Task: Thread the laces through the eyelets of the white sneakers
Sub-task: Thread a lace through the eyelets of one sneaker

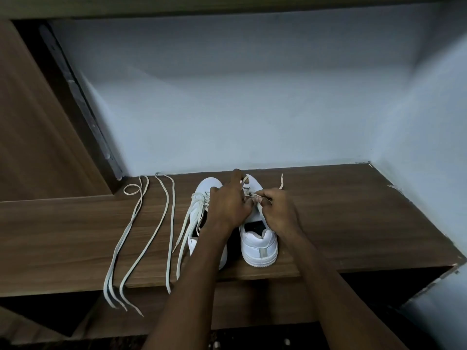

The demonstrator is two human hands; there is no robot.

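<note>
Two white sneakers [257, 245] stand at centre frame. Two loose laces [141, 223] lie at left. Two hands [228, 207] meet above

Wooden shelf [341, 223] right of the right sneaker [257, 243] is bare, open for a hand as far as the side wall [429, 152]. Back wall [240, 109] sits just beyond the toes, little room there. Left sneaker [202, 198] stands just beside the right one, narrow gap. Further left, loose laces [141, 231] run front to back and hang over the shelf edge. Wooden panel [38, 122] closes the far left.
</note>
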